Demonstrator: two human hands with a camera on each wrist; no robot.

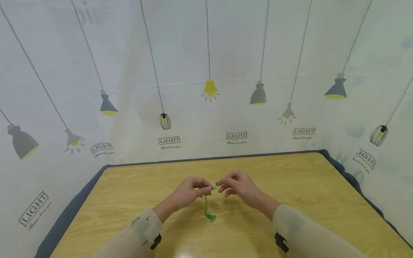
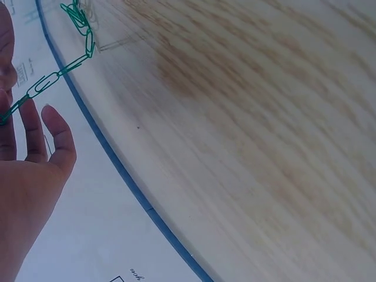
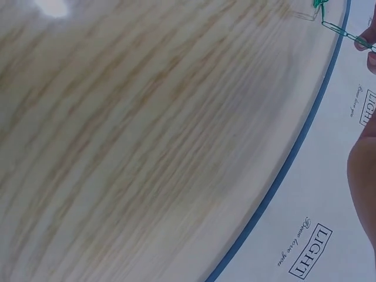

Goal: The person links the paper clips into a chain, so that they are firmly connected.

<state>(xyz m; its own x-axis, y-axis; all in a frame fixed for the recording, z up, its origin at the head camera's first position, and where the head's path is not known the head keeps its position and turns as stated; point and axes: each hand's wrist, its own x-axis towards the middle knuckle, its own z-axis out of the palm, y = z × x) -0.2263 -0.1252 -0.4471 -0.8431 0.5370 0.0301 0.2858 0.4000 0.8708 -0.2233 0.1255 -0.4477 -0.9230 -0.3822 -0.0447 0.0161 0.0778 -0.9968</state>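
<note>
A chain of linked green paper clips (image 1: pixel 206 206) hangs from my left hand (image 1: pixel 190 192), which pinches its upper end between thumb and fingertips. One clip end sticks out to the right of that pinch. In the left wrist view the chain (image 2: pixel 44 84) slants from the fingers to a bunched heap of green clips (image 2: pixel 76 16) over the table. My right hand (image 1: pixel 240 187) is held just right of the protruding clip, its fingers loosely bent and thumb apart from the index finger. In the right wrist view this hand shows only partly, at the right edge.
Both hands are above a wood-grain table (image 1: pixel 135 190) with a dark blue edge (image 1: pixel 193 159). Behind and around it hangs a pale cloth (image 1: pixel 187 53) printed with lamps and the word LIGHT. Black straps (image 1: pixel 281 242) circle the sleeved wrists.
</note>
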